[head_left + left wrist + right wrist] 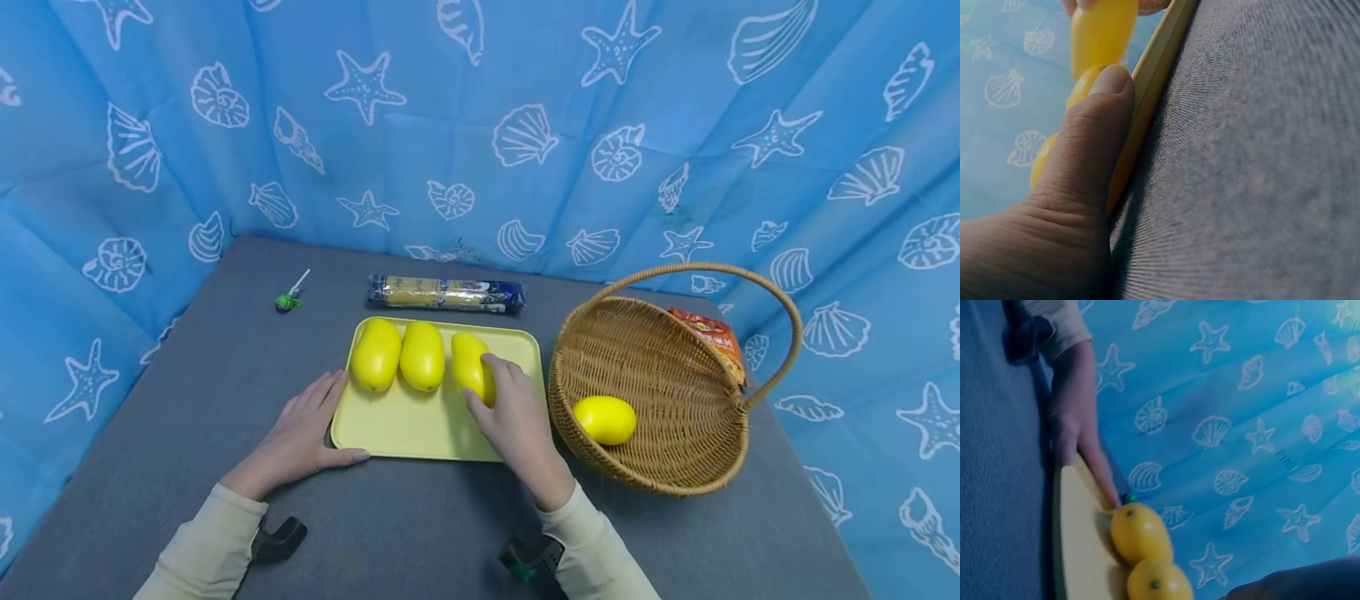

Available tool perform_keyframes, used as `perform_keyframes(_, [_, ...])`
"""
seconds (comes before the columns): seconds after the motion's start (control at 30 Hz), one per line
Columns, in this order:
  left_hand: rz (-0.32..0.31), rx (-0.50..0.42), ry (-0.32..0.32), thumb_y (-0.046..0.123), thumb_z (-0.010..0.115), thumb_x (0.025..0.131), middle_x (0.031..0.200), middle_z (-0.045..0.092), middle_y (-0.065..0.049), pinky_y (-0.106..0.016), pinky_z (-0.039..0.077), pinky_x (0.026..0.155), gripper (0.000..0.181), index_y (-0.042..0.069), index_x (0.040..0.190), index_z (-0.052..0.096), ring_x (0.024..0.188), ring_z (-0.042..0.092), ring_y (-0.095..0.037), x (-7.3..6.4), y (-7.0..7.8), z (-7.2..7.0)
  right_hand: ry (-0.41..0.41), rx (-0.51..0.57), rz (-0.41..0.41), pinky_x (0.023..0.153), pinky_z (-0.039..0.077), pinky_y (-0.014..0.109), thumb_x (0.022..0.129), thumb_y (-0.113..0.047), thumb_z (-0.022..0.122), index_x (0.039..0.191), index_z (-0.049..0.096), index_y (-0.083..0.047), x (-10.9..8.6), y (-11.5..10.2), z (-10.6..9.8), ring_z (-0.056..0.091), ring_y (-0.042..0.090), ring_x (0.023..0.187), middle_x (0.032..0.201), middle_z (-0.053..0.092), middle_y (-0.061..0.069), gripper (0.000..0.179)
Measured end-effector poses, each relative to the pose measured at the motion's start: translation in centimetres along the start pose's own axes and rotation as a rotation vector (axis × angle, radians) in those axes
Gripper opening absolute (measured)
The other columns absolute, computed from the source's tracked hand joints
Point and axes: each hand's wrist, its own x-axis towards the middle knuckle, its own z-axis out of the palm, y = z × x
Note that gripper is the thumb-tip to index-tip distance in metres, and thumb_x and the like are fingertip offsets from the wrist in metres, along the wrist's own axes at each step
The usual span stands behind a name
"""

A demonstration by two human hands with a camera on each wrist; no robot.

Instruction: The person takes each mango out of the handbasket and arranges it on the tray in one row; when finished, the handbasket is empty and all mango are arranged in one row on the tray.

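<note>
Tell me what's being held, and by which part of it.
The right grip holds a smooth, yellow, oval fruit by its right side and near end; the left grip only touches the pale-yellow rectangular tray.

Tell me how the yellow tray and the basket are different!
The tray is flat and shallow, while the basket is deep and rounded. The tray is smooth and pale yellow; the basket is brown and woven. The basket has a tall, arched handle; the tray has none. Both sit on the grey table.
</note>
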Motion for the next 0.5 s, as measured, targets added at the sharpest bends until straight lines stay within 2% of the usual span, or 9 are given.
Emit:
perform_keyframes(0.23, [0.009, 0.0, 0.0, 0.084, 0.053, 0.069, 0.159, 0.012, -0.018, -0.06, 0.016, 0.111, 0.124, 0.009, 0.155, 0.005, 0.145, 0.013, -0.038, 0.1, 0.0, 0.1, 0.018, -0.046, 0.019, 0.082, 0.051, 0.044, 0.086, -0.029, 0.071, 0.126, 0.058, -0.005, 0.9, 0.7, 1.5, 0.061, 0.032, 0.1, 0.117, 0.062, 0.018, 0.048])
perform_keyframes(0.5, [0.01, -0.005, -0.004, 0.083, 0.054, 0.069, 0.159, 0.012, -0.019, -0.059, 0.016, 0.111, 0.124, 0.007, 0.155, 0.006, 0.145, 0.012, -0.039, 0.0, -0.1, -0.1, -0.018, -0.065, 0.074, 0.089, 0.049, 0.046, 0.087, -0.03, 0.071, 0.127, 0.057, -0.008, 1.7, 0.7, 2.5, 0.058, 0.033, 0.107, 0.122, 0.059, 0.017, 0.048])
